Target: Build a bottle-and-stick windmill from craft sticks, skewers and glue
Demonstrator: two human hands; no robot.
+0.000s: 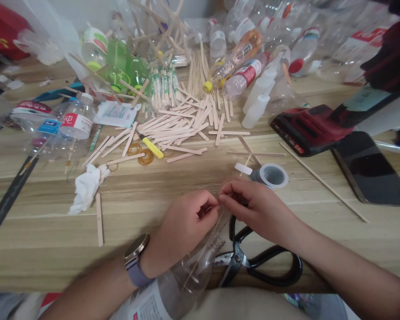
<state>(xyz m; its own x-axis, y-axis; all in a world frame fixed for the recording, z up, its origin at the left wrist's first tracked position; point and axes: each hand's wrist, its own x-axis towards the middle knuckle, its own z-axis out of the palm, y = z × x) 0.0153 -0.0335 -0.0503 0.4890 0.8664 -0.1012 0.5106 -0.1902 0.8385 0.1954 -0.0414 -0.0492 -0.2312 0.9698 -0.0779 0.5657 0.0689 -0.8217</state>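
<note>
My left hand and my right hand meet fingertip to fingertip above the table, both pinched closed. What they hold is too thin and hidden to name. Beneath my left hand lies a clear plastic bottle, tilted with its open neck toward my fingers, a thin stick or strand showing inside it. Black-handled scissors rest partly under my right hand and beside the bottle neck. Just beyond my right hand are a grey tape roll and a small white piece crossed by a thin stick.
Popsicle sticks are heaped mid-table beside rubber bands and a yellow-handled tool. Several bottles crowd the back. A red-black power tool, a phone and a long skewer lie right; crumpled tissue lies left.
</note>
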